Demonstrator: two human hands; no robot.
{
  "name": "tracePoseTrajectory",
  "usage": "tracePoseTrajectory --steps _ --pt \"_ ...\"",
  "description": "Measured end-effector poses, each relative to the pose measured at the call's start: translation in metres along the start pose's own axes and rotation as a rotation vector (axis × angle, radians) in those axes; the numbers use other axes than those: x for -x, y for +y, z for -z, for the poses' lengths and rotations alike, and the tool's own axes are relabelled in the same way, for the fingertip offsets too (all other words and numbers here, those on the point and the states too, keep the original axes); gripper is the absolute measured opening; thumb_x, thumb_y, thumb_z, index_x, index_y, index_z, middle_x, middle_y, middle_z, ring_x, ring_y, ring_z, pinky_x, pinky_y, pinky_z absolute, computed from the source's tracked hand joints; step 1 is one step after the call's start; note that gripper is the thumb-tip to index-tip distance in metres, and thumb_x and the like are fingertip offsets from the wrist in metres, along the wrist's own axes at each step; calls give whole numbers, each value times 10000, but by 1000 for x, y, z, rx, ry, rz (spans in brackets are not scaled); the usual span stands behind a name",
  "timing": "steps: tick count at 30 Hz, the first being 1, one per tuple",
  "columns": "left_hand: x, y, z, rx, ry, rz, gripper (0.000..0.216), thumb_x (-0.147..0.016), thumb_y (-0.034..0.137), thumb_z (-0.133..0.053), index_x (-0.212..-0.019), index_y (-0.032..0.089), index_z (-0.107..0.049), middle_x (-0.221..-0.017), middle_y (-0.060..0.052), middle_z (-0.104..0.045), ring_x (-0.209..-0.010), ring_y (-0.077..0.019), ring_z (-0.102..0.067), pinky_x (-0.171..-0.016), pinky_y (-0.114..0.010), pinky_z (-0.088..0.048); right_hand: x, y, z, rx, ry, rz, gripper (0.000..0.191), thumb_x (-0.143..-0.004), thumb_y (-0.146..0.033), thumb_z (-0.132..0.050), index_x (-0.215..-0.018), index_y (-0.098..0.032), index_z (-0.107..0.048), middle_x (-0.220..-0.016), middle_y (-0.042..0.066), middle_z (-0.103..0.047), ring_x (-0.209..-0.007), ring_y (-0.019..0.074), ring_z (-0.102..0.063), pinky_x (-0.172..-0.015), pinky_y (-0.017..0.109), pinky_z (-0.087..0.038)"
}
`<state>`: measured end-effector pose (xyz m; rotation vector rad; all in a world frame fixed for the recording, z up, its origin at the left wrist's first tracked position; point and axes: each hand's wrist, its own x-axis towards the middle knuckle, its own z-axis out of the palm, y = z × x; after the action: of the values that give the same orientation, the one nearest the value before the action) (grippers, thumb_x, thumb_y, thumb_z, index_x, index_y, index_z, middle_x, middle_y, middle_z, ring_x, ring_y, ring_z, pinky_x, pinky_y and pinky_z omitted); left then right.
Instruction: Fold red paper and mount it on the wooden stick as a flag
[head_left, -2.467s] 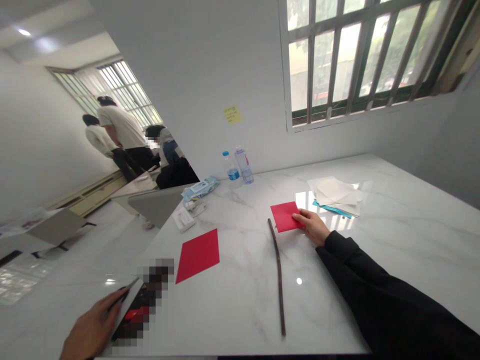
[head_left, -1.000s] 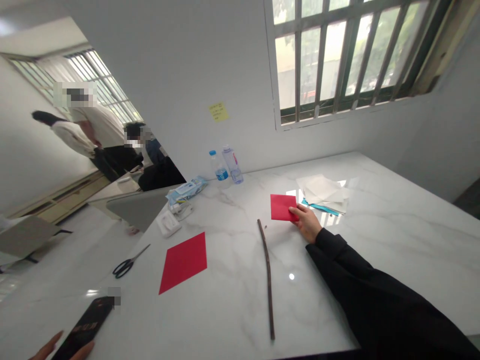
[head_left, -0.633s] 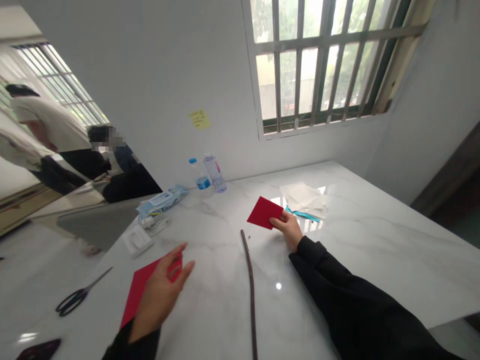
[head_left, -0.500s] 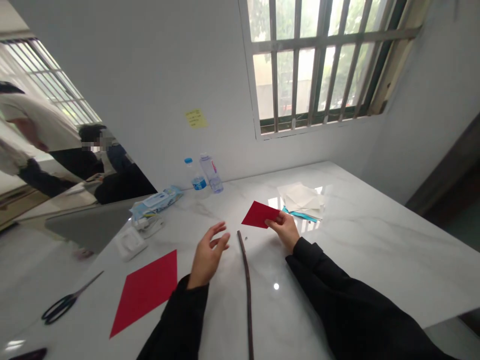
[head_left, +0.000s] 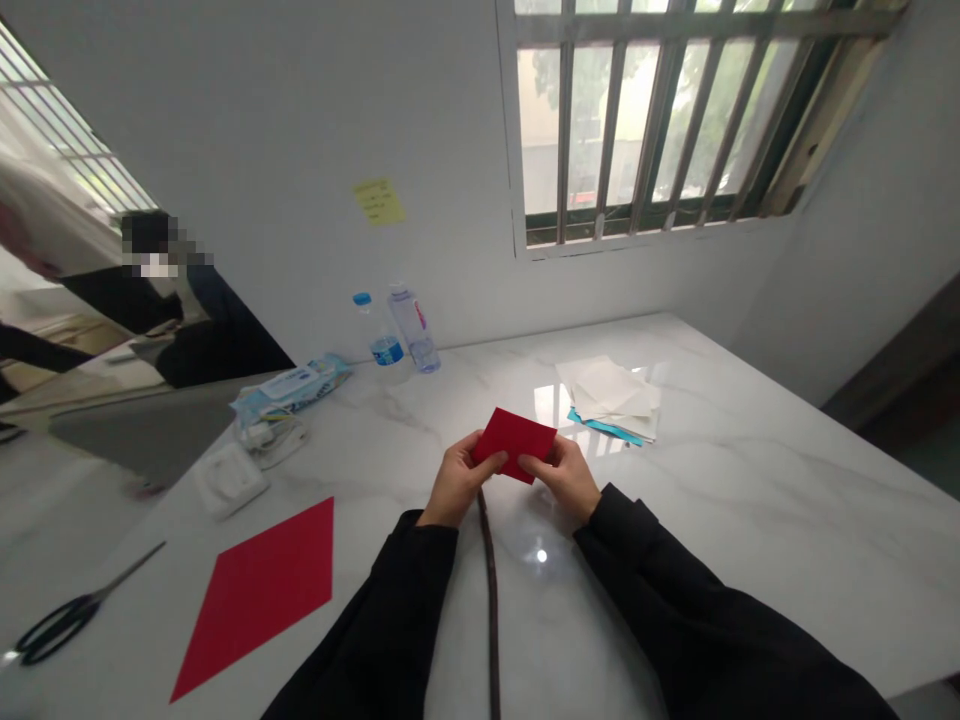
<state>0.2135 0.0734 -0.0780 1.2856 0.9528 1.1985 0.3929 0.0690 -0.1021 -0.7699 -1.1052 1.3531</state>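
Note:
A small piece of red paper [head_left: 514, 436] is held up between both hands, over the far end of a thin dark stick [head_left: 492, 610]. My left hand [head_left: 457, 482] pinches its left edge, thumb on the near face. At the right edge my right hand [head_left: 568, 480] grips it the same way; the fingers behind the paper are hidden. The stick lies lengthwise on the table, between my forearms. To the left, a larger sheet of red paper [head_left: 262, 592] lies flat, with dark-handled scissors [head_left: 71, 618] beyond it.
Two plastic bottles [head_left: 384, 345] stand by the wall near a wipes pack [head_left: 296, 388], a cable and a white case [head_left: 229, 482]. Cream and blue papers [head_left: 611, 390] lie at the right on the marble-patterned table [head_left: 720, 440]. Other people are at the far left.
My left hand has moved right and taken hold of the red paper's left edge. The paper, still in my right hand, has turned slightly. The view has shifted a little.

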Motion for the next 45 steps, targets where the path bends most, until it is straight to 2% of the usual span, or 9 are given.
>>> tracePoseTrajectory --steps 4,9,16,23,29,33,37,42,45 --pt "0 2 4 76 -73 74 486 -724 267 -872 -1171 157 -717 -981 -73 -758 -748 -168 -646 -651 -261 -491 -1 -2 3 -55 -37 -89 410 -710 -397 -860 -1057 -204 -755 -1047 61 -794 -946 269 -740 -925 444 -572" --pt "2 5 1 234 -151 158 580 -753 222 -823 -1303 174 -645 -1205 -121 -726 -1052 -273 -685 -877 -349 -540 -2 -2 7 -102 -71 -111 428 -717 -362 -853 -1099 -205 -741 -1082 61 -782 -975 254 -724 -927 401 -556" --pt "6 7 -5 338 -159 183 826 -698 120 -748 -1481 237 -513 -1248 -102 -710 -1112 -282 -671 -952 -376 -520 0 6 5 -218 -82 -190 432 -668 -214 -833 -1090 -217 -737 -1003 34 -778 -864 211 -709 -811 331 -555" --pt "7 3 -8 305 -199 212 794 -640 60 -690 -1412 218 -592 -980 -44 -752 -825 -193 -671 -791 -299 -528 5 -3 0 -238 -196 -217 310 -673 -228 -815 -974 -195 -750 -946 31 -760 -885 224 -696 -844 332 -535" --pt "7 10 -7 322 -155 193 788 -655 78 -775 -1405 217 -577 -1063 -61 -752 -951 -213 -683 -897 -321 -523 3 -7 2 -272 -160 -199 264 -652 -217 -807 -902 -194 -724 -904 20 -749 -867 212 -686 -827 319 -529" --pt "4 8 -1 358 -110 138 807 -686 147 -822 -1437 220 -536 -1122 -75 -745 -1017 -241 -696 -961 -365 -520 1 -8 7 -330 -143 -293 313 -667 -247 -778 -971 -187 -731 -963 49 -762 -897 228 -704 -820 333 -546" --pt "1 6 2 387 -86 100 832 -735 224 -845 -1479 249 -473 -1184 -92 -735 -1103 -272 -693 -1001 -417 -523 2 -9 11 -391 -218 -359 432 -701 -283 -782 -1121 -217 -706 -1030 52 -764 -856 199 -723 -771 309 -565" --pt "3 4 0 327 -72 168 858 -693 244 -899 -1449 272 -495 -1243 -95 -721 -1096 -269 -705 -923 -357 -562 4 -9 9 -433 -287 -319 508 -744 -330 -760 -1234 -219 -681 -1208 81 -740 -1054 245 -715 -915 364 -566" --pt "4 5 -3 285 -81 218 874 -672 235 -914 -1443 271 -503 -1235 -101 -724 -1036 -253 -720 -837 -305 -572 4 -10 7 -446 -287 -282 484 -746 -330 -766 -1200 -179 -699 -1169 99 -754 -1076 281 -710 -974 413 -547"
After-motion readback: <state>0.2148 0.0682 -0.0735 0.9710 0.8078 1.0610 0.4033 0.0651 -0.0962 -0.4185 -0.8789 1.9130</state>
